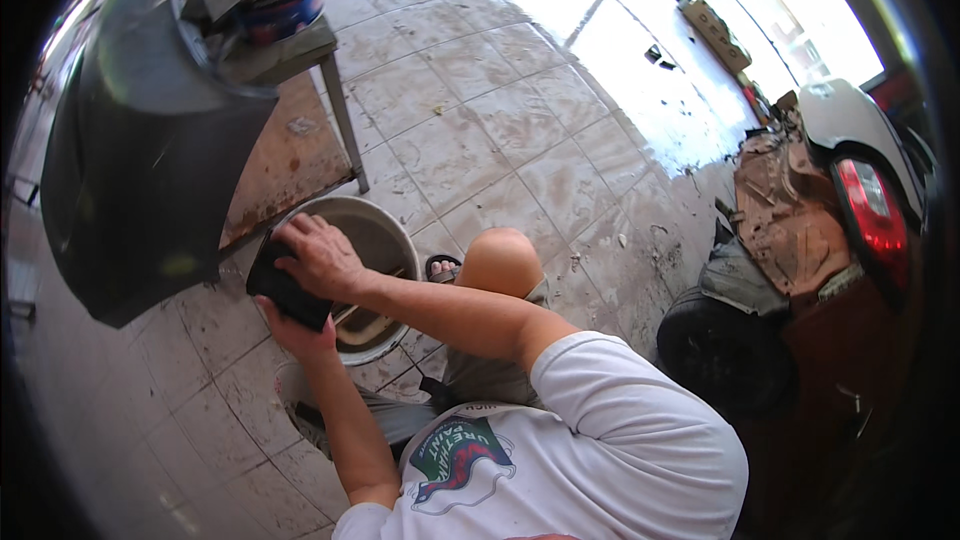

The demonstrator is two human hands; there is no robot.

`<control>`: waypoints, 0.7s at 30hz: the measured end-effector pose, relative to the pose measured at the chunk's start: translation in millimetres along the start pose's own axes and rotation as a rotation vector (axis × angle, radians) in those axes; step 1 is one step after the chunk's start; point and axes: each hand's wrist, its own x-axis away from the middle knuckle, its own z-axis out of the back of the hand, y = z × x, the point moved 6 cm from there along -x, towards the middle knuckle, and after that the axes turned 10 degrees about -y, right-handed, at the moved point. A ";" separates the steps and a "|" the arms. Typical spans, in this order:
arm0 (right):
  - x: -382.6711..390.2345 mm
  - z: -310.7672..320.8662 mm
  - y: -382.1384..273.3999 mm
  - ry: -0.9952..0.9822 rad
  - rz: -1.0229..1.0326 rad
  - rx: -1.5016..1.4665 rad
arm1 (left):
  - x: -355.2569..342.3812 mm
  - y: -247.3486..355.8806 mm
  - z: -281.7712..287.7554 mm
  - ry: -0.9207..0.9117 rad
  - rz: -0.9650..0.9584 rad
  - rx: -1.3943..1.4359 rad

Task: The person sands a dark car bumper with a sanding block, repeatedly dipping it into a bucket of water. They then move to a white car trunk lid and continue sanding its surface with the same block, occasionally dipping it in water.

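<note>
Both hands squeeze a dark pad over a bucket.

The right hand (318, 255) lies curled on top of the dark pad (285, 290) and the left hand (297, 332) cups it from below, so drips likely fall into the grey bucket (392, 230) on the wet tiled floor (480, 120). A big black car panel (140, 150) stands close by, within easy reach.

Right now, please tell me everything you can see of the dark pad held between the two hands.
The dark pad is flat, black and roughly rectangular, perhaps rubber or foam. It is tilted, pressed between the right hand on top and the left hand beneath, at the rim of the pale bucket on the wet tiled floor.
</note>
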 end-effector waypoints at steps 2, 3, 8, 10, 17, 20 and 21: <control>1.4 -0.4 2.5 -0.089 -0.087 -0.088 | -1.4 5.3 -5.1 -0.028 -0.030 -0.028; 2.5 -1.6 4.1 -0.166 -0.126 -0.149 | -1.7 7.9 0.3 0.067 -0.041 -0.026; 18.1 10.8 1.6 -0.440 -0.009 -0.063 | -9.9 20.4 12.1 0.156 -0.060 0.006; 31.1 14.8 -3.2 -0.537 0.159 0.180 | -12.0 20.2 12.8 0.143 -0.012 0.026; 51.4 22.4 -8.4 -0.519 0.421 0.308 | -5.3 -5.0 -2.7 0.098 0.236 0.174; 50.0 14.9 -1.0 -0.653 0.320 0.256 | -2.6 -12.3 -2.7 0.149 0.261 0.194; 49.7 12.1 0.4 -0.698 0.290 0.219 | -1.6 -13.0 -0.7 0.172 0.275 0.186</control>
